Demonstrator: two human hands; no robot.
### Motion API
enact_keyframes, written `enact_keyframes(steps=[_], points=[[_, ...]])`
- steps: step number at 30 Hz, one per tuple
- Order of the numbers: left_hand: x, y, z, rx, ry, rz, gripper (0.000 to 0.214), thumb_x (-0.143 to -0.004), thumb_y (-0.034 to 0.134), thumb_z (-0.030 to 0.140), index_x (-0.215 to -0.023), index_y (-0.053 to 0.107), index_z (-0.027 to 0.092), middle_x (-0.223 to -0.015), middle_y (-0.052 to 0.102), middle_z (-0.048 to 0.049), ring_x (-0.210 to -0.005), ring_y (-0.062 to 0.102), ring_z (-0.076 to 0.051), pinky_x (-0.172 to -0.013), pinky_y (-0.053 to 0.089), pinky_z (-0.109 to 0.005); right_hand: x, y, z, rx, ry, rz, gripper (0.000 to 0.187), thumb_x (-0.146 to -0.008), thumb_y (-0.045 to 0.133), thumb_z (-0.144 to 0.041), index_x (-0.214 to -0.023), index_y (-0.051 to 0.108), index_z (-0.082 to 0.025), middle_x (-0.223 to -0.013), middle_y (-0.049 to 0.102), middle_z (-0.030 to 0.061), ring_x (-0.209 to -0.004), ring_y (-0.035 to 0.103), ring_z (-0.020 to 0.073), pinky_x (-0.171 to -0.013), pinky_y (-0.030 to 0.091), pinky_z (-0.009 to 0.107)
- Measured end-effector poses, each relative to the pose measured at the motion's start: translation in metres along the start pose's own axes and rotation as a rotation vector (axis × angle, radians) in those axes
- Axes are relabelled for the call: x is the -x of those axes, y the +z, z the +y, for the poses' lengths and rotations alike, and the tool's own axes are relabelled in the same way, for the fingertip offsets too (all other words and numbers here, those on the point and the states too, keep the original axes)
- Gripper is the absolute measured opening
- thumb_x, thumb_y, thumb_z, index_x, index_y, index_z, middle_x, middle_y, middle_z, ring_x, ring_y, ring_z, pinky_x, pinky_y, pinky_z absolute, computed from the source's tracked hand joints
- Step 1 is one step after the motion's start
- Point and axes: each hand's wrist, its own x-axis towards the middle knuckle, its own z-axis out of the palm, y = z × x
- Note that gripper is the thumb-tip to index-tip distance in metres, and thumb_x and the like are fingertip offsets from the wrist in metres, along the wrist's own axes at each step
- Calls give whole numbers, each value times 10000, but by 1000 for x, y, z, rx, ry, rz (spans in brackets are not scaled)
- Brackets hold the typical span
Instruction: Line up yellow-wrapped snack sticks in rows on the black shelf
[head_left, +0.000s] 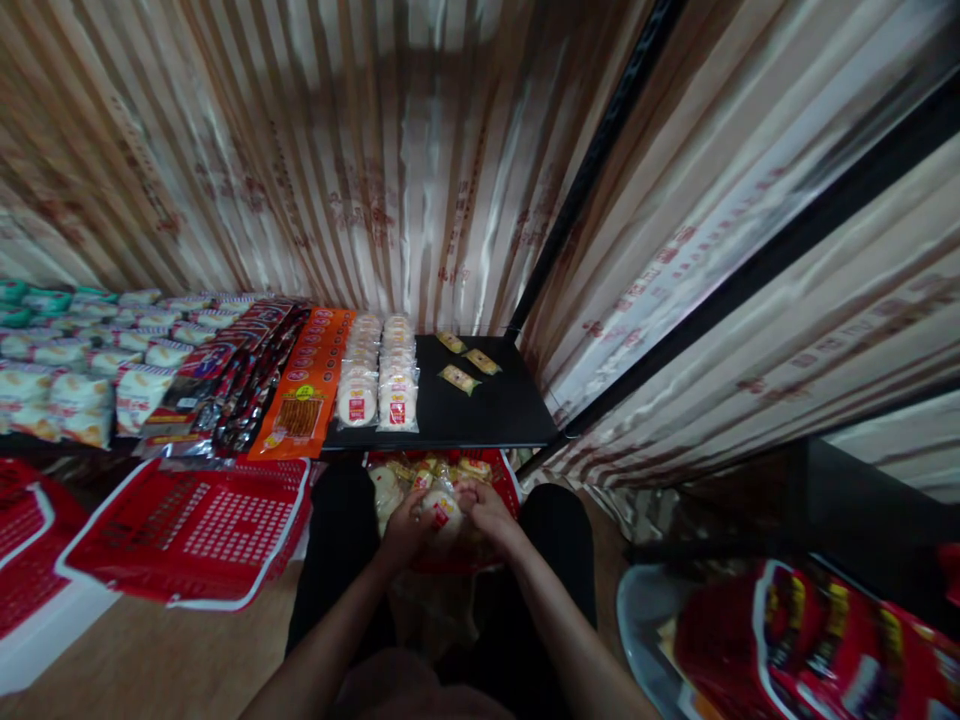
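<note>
hands: your left hand [405, 529] and right hand [486, 508] meet around one round pack [447, 536], fingers on opposite sides, over the red basket [513, 486] between your knees [556, 528]; work looks partway, by your hold.
round pack: pale, flat disc in clear, shiny film, red label [441, 512] facing up, its print too blurred to read.
red basket: wrapped pieces [425, 470] lie inside, seemingly left to handle; your hands hide how many.
black shelf [491, 415]: two columns of matching packs [397, 408], apparently done, run front to back beside an orange packet [296, 385]; three small yellowish packets [459, 378] lie to your right of them.
curtain [420, 150]: pleated, reddish-printed, behind the shelf.
</note>
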Motion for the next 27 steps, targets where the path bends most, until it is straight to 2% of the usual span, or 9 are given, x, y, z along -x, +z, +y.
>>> enact_keyframes(steps=[3,7,12,16,19,22,25,27], points=[[-2,-1,3,183,-83,-24,317,-665,607,358,-912,595,161,-789,680,-28,-702,628,-157,-651,504,-268,-1,3,-2,-317,60,-71,155,-705,522,-318,-758,577,-183,-655,631,0,-601,578,142,-561,439,236],[-4,-4,7,341,-32,69,330,-625,633,416,-832,567,167,-728,660,-15,-654,621,-150,-610,496,-259,1,6,-7,-577,106,-79,323,-683,609,-447,-898,565,-209,-835,672,31,-723,634,168,-656,486,280],[-5,-8,11,415,0,152,345,-612,648,438,-808,555,170,-737,664,-25,-671,632,-159,-626,503,-266,2,18,-5,-645,-9,-186,469,-551,732,-470,-912,585,-209,-847,692,44,-817,654,216,-824,479,360],[-7,-11,16,428,11,199,333,-635,631,431,-817,551,164,-766,665,-48,-709,642,-178,-641,507,-278,-1,28,-6,-593,-67,-143,443,-522,726,-517,-798,598,-195,-775,691,47,-750,651,225,-778,495,374],[-10,-16,22,322,75,233,345,-700,571,421,-914,554,151,-851,663,-74,-757,644,-192,-678,515,-303,-4,30,-17,-539,-115,-79,407,-580,686,-524,-801,613,-190,-773,689,49,-728,642,217,-728,502,354],[-14,-22,29,46,198,329,396,-774,499,362,-1098,521,137,-1061,611,-125,-909,618,-211,-761,511,-334,-12,29,-35,-499,-180,-20,358,-640,649,-487,-839,626,-191,-799,689,48,-730,632,201,-722,497,327],[-19,-29,36,-253,350,472,441,-800,457,271,-1213,466,120,-1237,501,-161,-1153,488,-249,-927,448,-393,-28,30,-49,-446,-252,-2,330,-679,602,-460,-866,627,-189,-817,684,43,-740,621,184,-711,485,296],[-21,-33,40,-409,441,531,451,-809,428,222,-1246,451,113,-1296,445,-164,-1233,406,-260,-1007,381,-429,-41,32,-55,-371,-280,3,314,-696,570,-440,-866,625,-181,-795,674,33,-716,605,169,-679,471,274]])
